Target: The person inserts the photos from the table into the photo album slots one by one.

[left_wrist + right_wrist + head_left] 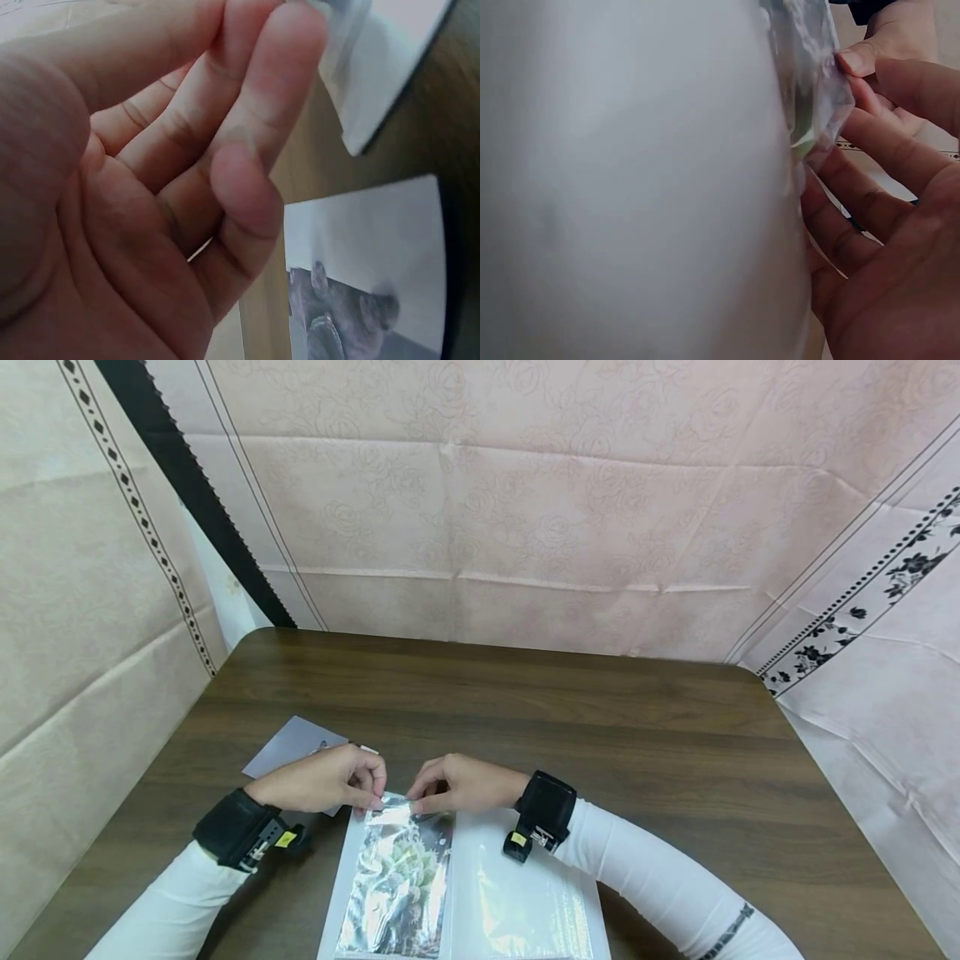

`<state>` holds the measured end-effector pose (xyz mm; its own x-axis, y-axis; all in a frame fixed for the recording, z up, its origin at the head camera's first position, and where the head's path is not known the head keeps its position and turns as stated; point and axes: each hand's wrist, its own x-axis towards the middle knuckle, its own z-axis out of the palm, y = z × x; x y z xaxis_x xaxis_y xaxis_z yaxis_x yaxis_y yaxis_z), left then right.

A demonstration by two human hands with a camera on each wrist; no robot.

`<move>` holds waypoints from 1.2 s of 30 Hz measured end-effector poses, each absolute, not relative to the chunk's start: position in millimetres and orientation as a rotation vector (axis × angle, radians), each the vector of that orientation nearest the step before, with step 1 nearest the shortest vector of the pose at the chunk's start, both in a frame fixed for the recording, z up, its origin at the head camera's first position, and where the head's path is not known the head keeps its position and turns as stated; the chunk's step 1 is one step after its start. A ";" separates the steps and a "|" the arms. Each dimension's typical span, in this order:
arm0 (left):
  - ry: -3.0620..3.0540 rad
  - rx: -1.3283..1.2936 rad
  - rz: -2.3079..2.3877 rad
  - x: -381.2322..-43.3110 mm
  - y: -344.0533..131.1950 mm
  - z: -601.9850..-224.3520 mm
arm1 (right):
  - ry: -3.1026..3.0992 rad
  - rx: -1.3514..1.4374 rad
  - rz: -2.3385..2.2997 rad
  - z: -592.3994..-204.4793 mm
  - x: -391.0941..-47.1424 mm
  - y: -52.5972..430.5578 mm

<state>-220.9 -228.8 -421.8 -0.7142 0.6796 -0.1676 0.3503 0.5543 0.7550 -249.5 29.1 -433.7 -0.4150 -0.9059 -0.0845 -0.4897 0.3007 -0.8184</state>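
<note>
An open photo album [525, 902] lies at the table's front edge, its pages fitted with clear plastic sleeves. On its left page, a shiny plastic sleeve [390, 902] covers a picture of a pale green succulent [412, 864]. My left hand [326, 778] pinches the sleeve's top edge near its left corner between thumb and fingertips. Close by on the right, my right hand [476, 783] pinches the same top edge. The right wrist view shows the crinkled sleeve [810, 75] between the thumb and forefinger, with the left hand [900, 52] beyond it.
Left of the album, partly under my left forearm, lies a pale photo print [292, 745]. In the left wrist view a print [360, 232] shows a dark grey figure on a light ground. The brown wooden table [637, 735] stands against hanging patterned cloths [525, 527].
</note>
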 end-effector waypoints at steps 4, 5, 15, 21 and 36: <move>2.396 0.830 0.950 -222.5 -230.0 -425.1 | 2.027 -1.222 -0.975 -433.4 -247.7 32.9; 2.409 0.828 0.938 -222.8 -230.2 -425.6 | 2.030 -1.216 -0.971 -433.0 -247.1 33.9; 2.580 0.706 0.885 -225.2 -240.9 -423.7 | 2.121 -1.214 -0.896 -428.0 -238.1 44.9; 2.772 0.542 0.817 -234.6 -263.9 -421.4 | 2.263 -1.212 -0.796 -423.4 -229.0 52.1; 2.934 0.195 0.557 -245.4 -319.1 -416.3 | 2.660 -1.017 -0.354 -407.5 -208.3 81.7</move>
<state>-245.4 -319.1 -416.3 -0.9805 0.1547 -0.1215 0.0994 0.9226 0.3728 -208.3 81.7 -407.5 -0.7167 -0.6781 -0.1628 -0.6120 0.7235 -0.3194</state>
